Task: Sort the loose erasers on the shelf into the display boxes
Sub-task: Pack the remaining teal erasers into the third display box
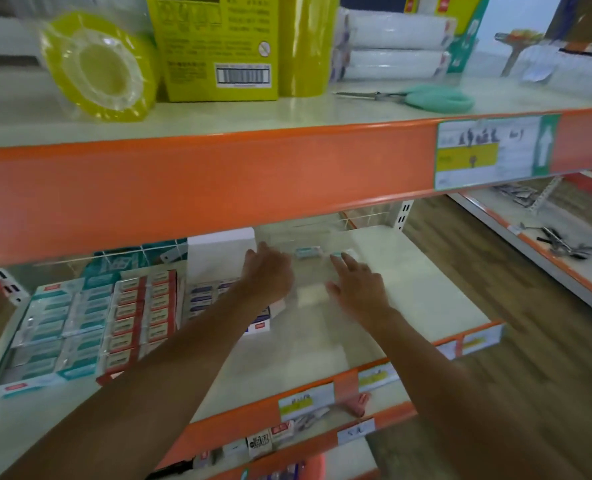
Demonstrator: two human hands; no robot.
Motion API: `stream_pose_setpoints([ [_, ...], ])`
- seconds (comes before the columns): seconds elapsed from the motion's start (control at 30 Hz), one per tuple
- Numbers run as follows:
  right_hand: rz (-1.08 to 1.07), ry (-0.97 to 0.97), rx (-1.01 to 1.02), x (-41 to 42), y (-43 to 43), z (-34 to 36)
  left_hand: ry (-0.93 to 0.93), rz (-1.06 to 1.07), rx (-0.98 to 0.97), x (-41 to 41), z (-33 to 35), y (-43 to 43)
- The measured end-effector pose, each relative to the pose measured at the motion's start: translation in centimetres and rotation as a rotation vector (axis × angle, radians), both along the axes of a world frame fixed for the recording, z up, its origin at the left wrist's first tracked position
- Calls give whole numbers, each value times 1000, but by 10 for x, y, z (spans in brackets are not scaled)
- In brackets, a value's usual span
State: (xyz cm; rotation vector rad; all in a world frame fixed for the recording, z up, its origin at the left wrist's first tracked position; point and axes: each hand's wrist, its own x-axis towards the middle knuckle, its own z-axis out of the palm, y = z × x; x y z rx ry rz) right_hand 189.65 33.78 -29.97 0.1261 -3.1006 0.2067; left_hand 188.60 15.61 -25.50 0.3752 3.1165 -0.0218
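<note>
Evidently light and stiff, a teal eraser point(308, 252) lies far back on the shelf point(408, 289), right of the display boxes point(90, 323); pinch its long sides. The right hand point(356, 289) lies flat near it, fingers straight; whether the left hand point(266, 277) holds anything, I cannot tell.

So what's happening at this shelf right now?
A person reaches both hands into the middle shelf. The right hand stretches straight fingers toward a teal eraser lying loose at the back, with a second eraser just beside it. The left hand is near the display boxes, which look mostly full. Its fingers are hidden.
</note>
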Motion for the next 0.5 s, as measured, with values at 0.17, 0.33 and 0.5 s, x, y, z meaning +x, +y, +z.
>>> stream_pose_setpoints([
  [0.17,7,-25,4,-13,5,3,-121,58,-92,-5,-8,10],
  [0.33,47,29,-18,-14,3,4,5,-1,-36,-3,-16,11],
  [0.5,63,84,-175,-5,-1,9,62,-8,-40,3,-14,24],
])
